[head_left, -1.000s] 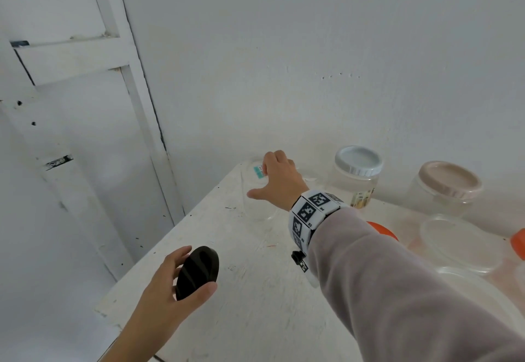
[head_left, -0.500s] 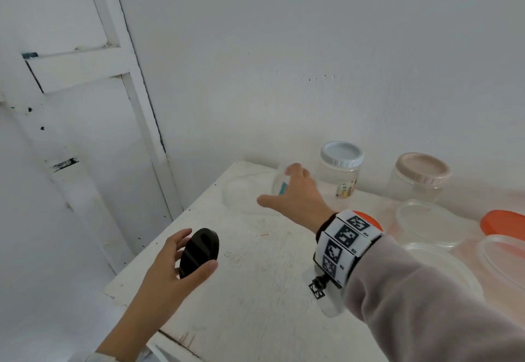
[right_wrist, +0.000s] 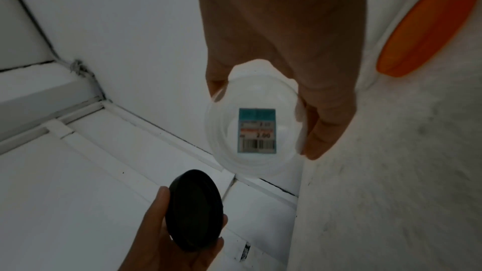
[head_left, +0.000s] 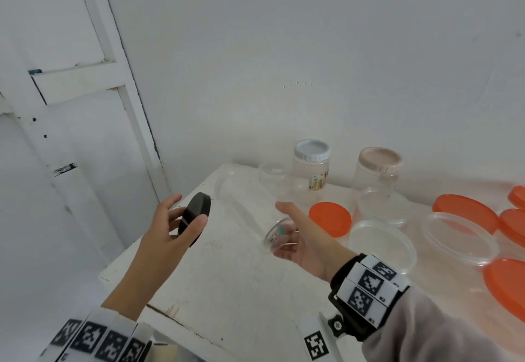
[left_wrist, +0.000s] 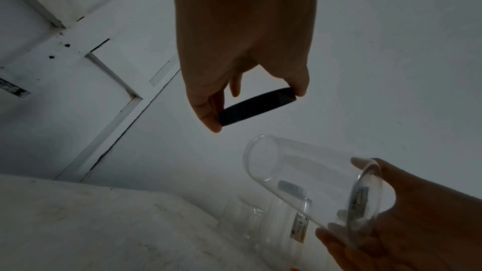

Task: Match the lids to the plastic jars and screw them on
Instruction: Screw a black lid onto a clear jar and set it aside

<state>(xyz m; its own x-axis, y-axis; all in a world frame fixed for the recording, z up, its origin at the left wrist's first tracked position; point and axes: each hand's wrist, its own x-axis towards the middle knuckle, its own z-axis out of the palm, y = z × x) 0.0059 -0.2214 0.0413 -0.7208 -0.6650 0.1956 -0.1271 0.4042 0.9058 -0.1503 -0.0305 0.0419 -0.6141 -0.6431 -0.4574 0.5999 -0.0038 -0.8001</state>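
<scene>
My left hand (head_left: 189, 211) pinches a round black lid (head_left: 196, 216) by its rim, on edge, above the table's left corner. My right hand (head_left: 281, 228) grips a clear plastic jar (head_left: 277, 233) by its base, which bears a price sticker. The jar is tilted on its side in the air, mouth pointing away to the upper left, towards the lid. In the left wrist view the black lid (left_wrist: 256, 106) hangs just above the jar's open mouth (left_wrist: 263, 158), with a gap between them. The right wrist view looks through the jar base (right_wrist: 256, 129) at the black lid (right_wrist: 195, 209).
Against the back wall stand a jar with a pale grey lid (head_left: 312, 151), a jar with a pink lid (head_left: 379, 159) and a small open clear jar (head_left: 274, 177). Orange lids (head_left: 329, 218) and shallow clear tubs (head_left: 380, 245) fill the right. The white table's edge (head_left: 170, 313) lies near me.
My right hand has taken the clear jar from the back of the table, lifted it and brought it towards me on its side. My left hand has raised the black lid towards it.
</scene>
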